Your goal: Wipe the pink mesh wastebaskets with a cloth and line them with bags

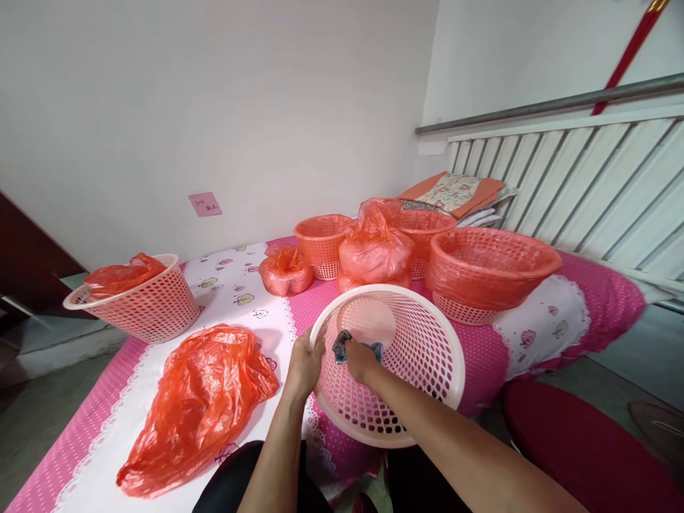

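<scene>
Pink basket (pixel 422 331) tilted, opening toward the camera, its rim gripped by the left hand (pixel 306 363); fingertips partly hidden behind the rim. Dark cloth (pixel 342 344) held inside the basket by the right hand (pixel 362 360), fingers curled around it; exact fingertip contact cannot be told. Cloth largely covered by the hand. Contents of knotted red bag (pixel 377 246) obscured. Red stool (pixel 577 449) cut off at the lower edge.

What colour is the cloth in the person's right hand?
The cloth looks mottled dark grey and bluish, seen in the head view.
</scene>
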A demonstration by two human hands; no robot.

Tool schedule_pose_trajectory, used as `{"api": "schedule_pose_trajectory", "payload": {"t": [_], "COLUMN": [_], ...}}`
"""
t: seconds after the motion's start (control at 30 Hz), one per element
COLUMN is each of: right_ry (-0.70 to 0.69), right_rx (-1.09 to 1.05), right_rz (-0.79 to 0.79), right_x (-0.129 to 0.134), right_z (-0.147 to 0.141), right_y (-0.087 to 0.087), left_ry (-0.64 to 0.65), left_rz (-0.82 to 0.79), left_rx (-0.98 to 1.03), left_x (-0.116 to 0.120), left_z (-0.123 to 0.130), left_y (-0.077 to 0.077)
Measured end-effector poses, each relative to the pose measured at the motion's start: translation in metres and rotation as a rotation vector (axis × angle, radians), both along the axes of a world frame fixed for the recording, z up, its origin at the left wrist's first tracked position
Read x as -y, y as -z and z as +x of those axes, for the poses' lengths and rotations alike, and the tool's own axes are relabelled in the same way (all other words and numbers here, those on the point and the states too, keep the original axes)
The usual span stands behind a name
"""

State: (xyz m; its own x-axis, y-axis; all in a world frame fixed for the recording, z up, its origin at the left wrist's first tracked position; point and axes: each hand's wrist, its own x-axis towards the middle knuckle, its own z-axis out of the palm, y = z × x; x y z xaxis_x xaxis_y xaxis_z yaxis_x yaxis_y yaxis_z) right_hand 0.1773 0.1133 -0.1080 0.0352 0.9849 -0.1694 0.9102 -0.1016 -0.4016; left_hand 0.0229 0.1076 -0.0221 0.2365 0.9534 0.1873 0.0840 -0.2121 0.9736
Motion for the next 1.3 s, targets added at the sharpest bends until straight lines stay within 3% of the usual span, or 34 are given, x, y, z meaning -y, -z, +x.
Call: {"api": "schedule_pose_trajectory", "payload": {"t": [0.27,0.5,0.73,0.83,1.03,1.2,1.3], "right_ry": [-0.111,-0.279,-0.475,-0.528,-0.471,-0.437,-0.413], "right_rx": [-0.048,-0.284,-0.111,0.061,0.31,0.184,0.059], "right_rz": [0.084,0.312,0.33,0.379,0.593,0.575,0.552], "right_x": [0.059,0.122,0.168,0.177,0.175,0.17,0.167], "right_z": [-0.01,-0.011,0.01,0.023,0.022,0.016,0.014], "right_y": [-0.021,-0.036,-0.05,-0.041,-0.006,-0.026,-0.041], "left_ry": [-0.052,-0.036,-0.028,-0.008,0.029,0.058,0.013], "left_rz": [-0.029,-0.045,-0.075,-0.076,-0.071,-0.102,-0.191], "left_rx": [0.0,0.026,0.012,0.008,0.002,0.064,0.161], "left_x": [-0.002,-0.003,-0.004,-0.004,-0.005,-0.003,-0.002], "left_z": [-0.004,-0.003,-0.008,-0.008,-0.006,-0.012,-0.01], "left_y": [-0.001,-0.005,-0.005,-0.006,-0.011,-0.018,-0.012]}}
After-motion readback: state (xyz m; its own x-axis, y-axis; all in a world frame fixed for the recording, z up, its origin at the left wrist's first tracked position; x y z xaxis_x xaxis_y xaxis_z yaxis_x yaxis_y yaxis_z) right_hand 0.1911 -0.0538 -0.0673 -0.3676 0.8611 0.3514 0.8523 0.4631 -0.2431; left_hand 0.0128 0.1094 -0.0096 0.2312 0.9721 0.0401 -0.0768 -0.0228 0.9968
